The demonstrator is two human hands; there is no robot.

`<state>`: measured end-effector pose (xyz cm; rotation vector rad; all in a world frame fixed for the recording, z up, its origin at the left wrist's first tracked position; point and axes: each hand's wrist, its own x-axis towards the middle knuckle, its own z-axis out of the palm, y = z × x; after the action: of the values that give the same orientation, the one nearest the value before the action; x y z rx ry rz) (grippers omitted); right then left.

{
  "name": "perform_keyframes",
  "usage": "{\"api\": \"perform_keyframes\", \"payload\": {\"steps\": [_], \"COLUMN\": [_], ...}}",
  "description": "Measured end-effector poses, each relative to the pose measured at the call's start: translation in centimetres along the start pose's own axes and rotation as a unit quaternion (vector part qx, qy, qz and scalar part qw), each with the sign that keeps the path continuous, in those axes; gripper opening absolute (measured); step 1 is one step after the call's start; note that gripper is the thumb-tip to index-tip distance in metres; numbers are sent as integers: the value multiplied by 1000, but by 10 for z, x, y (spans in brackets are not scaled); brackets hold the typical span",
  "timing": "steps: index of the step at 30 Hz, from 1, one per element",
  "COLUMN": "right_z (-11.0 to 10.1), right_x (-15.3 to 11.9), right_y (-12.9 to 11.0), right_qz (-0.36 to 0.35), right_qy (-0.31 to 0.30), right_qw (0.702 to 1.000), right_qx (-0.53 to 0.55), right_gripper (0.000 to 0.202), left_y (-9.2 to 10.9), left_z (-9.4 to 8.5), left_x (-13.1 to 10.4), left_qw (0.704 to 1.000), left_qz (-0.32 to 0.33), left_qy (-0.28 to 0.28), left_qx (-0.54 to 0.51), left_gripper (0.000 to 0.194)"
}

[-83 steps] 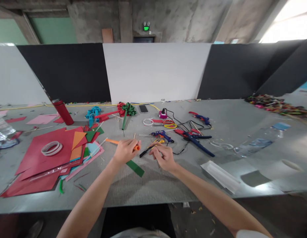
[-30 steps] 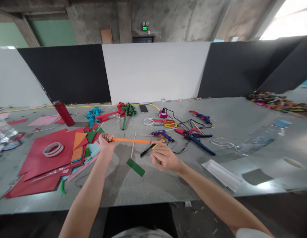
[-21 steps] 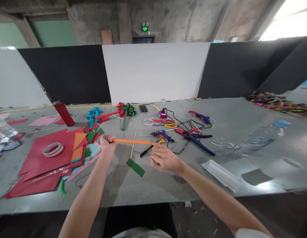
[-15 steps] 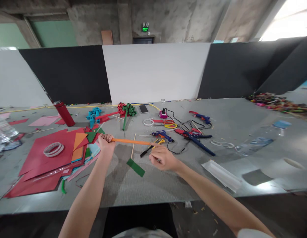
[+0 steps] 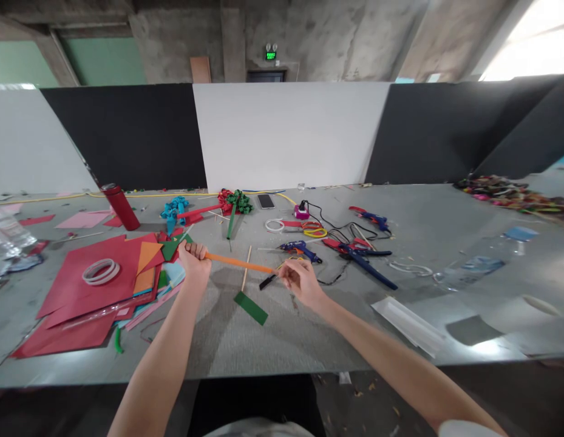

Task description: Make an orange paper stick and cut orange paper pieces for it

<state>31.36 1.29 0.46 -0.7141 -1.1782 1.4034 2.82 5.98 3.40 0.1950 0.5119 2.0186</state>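
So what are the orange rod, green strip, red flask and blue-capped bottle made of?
Orange rod: maybe rolled paper; it's matte, but I can't be sure.
Green strip: paper or thin card, flat and dull.
Red flask: perhaps painted metal; smooth, faint sheen.
Blue-capped bottle: probably clear plastic; it's see-through and shiny.

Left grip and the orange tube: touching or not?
Touching. The head view shows the left grip closed around one end of the orange tube, with the rest sticking out toward the right grip.
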Motion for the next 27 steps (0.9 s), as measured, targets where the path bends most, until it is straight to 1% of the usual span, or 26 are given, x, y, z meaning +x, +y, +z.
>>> {"api": "perform_keyframes", "payload": {"steps": [3,7,9,11,14,16,18,19,21,22,23,24,26,27], "right_z": [-3,-6,-7,-10,-13,-15,-14,-12,-9,-8,-8,-8,-10,-12], "right_x": [6,8,9,10,11,10,9,8,5,5,5,5,7,8], "right_y": [-2,-7,-8,-10,-14,-18,-19,-18,-15,-12,-10,-7,-4,-4], "right_qz": [45,91,99,84,13,-39,-94,-120,-160,-164,-162,-159,-154,-154], "right_qy": [28,22,23,30,36,31,10,-7,-49,-68,-81,-86,-83,-80], "right_qw": [997,992,990,993,999,991,970,955,920,911,906,904,907,911], "right_qx": [56,87,95,82,-25,-121,-224,-273,-353,-372,-383,-388,-384,-374], "right_gripper": [29,26,26,26,32,33,26,30,50,55,54,49,40,40], "left_y": [0,0,3,7,12,13,9,6,-1,-5,-9,-12,-18,-20], "left_z": [-1,-3,-5,-8,-13,-14,-14,-13,-10,-9,-7,-6,-4,-3], "left_x": [0,2,6,11,18,19,16,14,8,5,3,1,-3,-4], "left_qw": [1000,999,998,998,998,999,998,997,996,995,995,995,993,993], "left_qz": [1,-3,3,17,26,5,-25,-38,-59,-68,-76,-82,-85,-84], "left_qy": [-25,-44,-60,-66,-44,-30,-20,-16,-13,-17,-26,-38,-63,-71], "left_qx": [7,1,9,7,-24,-44,-57,-62,-68,-66,-59,-52,-41,-39], "left_gripper": [41,40,42,44,45,46,46,45,44,43,44,45,47,48]}}
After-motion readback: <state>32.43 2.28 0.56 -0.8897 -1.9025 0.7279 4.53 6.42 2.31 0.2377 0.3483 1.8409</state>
